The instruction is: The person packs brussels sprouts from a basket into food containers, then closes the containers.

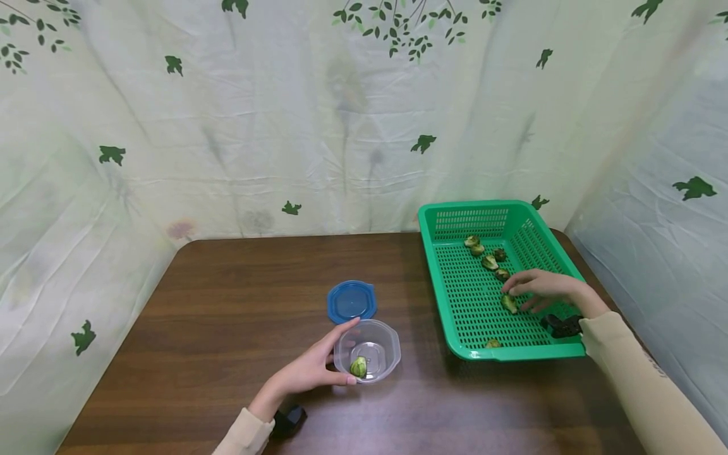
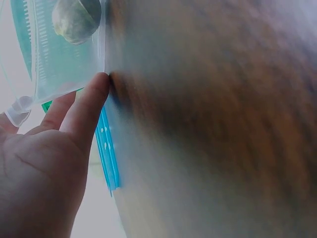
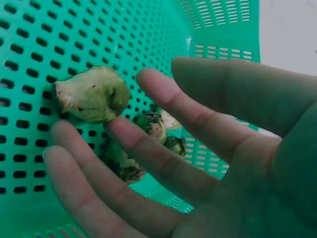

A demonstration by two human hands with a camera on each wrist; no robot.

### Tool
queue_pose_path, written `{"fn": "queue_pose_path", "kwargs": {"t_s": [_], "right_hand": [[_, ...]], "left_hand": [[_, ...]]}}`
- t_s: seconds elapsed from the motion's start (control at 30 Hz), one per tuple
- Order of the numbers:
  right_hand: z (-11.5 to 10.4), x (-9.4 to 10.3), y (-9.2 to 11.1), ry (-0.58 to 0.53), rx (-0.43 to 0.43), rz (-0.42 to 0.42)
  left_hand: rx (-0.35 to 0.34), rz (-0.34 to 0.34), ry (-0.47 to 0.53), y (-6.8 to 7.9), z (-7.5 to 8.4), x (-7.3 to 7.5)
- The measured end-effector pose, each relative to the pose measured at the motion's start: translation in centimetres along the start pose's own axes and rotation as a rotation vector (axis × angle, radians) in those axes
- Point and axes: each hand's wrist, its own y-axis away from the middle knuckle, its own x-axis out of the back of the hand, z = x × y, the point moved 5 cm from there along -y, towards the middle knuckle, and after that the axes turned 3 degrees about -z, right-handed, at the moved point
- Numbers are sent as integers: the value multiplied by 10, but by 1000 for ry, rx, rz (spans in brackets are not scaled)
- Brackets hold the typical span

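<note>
My left hand (image 1: 309,368) holds a clear plastic container (image 1: 382,341) from its left side, thumb at the near side and a finger at the far rim. Inside the container lies one Brussels sprout (image 1: 358,367), also visible in the left wrist view (image 2: 77,20). Over the green basket (image 1: 443,316), my right hand (image 1: 543,289) reaches down with fingers spread. A halved-looking Brussels sprout (image 3: 93,94) lies on the basket floor right at its fingertips, not gripped. Several more sprouts (image 1: 490,262) lie farther back in the basket, and another (image 1: 492,344) is by its near wall.
A blue lid (image 1: 351,301) lies flat on the brown wooden table (image 1: 239,303), just behind the container. Pale curtains (image 1: 296,139) with a leaf print enclose the table at the back and sides. The basket stands at the table's right, its raised rim around the right hand.
</note>
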Motion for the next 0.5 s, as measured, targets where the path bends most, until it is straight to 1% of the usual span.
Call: {"fn": "queue_pose_path", "kwargs": {"t_s": [0.1,0.27,0.5], "right_hand": [[0,-1,-2,10,-3,-13],[0,-3,-5,21,1,-7],[-1,-3,-8,64,34,-9]], "left_hand": [[3,0,1,0,0,0],[4,2,8,0,0,0],[3,4,12,1,0,0]]}}
